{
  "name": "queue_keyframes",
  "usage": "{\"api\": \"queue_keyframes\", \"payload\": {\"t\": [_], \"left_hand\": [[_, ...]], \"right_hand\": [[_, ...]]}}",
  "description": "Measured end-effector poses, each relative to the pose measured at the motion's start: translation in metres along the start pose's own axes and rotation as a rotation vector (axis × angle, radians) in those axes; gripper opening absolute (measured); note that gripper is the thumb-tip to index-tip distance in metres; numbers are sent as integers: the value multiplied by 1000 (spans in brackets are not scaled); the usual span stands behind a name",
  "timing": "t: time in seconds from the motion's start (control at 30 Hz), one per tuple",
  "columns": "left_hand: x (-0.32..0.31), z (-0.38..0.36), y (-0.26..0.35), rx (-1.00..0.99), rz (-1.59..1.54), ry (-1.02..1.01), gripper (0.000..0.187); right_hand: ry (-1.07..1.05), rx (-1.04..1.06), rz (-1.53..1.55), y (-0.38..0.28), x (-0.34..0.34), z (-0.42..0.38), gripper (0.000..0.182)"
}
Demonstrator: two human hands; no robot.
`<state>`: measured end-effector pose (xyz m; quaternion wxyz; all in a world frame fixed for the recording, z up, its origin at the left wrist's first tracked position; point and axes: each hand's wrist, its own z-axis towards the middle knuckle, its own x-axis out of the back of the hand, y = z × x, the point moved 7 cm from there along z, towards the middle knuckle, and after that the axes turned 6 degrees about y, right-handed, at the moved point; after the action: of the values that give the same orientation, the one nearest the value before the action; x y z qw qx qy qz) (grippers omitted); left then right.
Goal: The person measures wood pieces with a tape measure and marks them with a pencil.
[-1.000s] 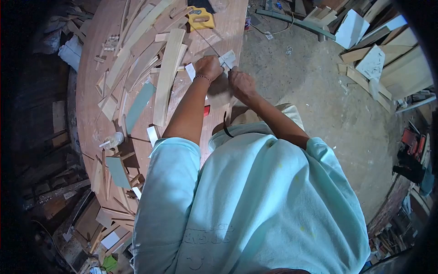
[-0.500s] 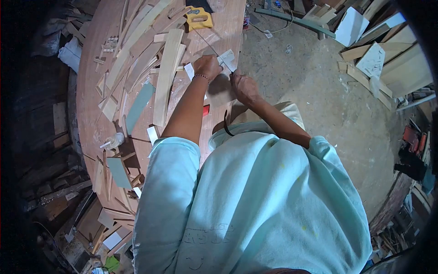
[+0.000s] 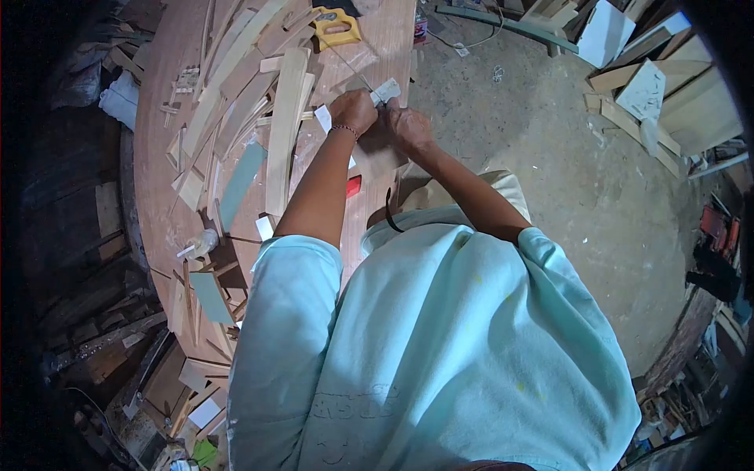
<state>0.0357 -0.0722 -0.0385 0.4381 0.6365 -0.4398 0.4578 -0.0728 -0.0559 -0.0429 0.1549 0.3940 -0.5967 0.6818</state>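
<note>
My left hand (image 3: pixel 355 110) is closed near the right edge of the workbench (image 3: pixel 377 59), with its fingertips beside a small pale grey-white piece (image 3: pixel 386 92). Close on its right, my right hand (image 3: pixel 410 128) is curled at the bench edge. What its fingers grip is mostly hidden; a thin dark tool showed there earlier. A handsaw with a yellow handle (image 3: pixel 336 28) lies beyond my hands, and a thin line like its blade runs toward my left hand. A white piece (image 3: pixel 323 118) sits by my left wrist.
Long pale wooden strips (image 3: pixel 287 129) and a grey-green board (image 3: pixel 242 182) cover the bench's left side. A red object (image 3: pixel 354 186) lies by my left forearm, and a plastic bottle (image 3: pixel 206 242) stands lower left. Offcuts and panels (image 3: pixel 644 90) lean over the concrete floor (image 3: pixel 565 180).
My right hand has shifted slightly left and up, closer to my left hand. The thin dark tool at its fingers is now mostly hidden. The view has moved slightly.
</note>
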Motion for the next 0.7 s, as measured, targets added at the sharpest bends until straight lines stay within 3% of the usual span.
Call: {"api": "queue_keyframes", "payload": {"t": [0.27,0.7], "left_hand": [[7,-3,4,-11,-14,-5,24],[6,-3,2,0,11,62,23]], "right_hand": [[-73,30,-130,22,2,-38,26],[-24,61,-91,-2,-7,-1,20]]}}
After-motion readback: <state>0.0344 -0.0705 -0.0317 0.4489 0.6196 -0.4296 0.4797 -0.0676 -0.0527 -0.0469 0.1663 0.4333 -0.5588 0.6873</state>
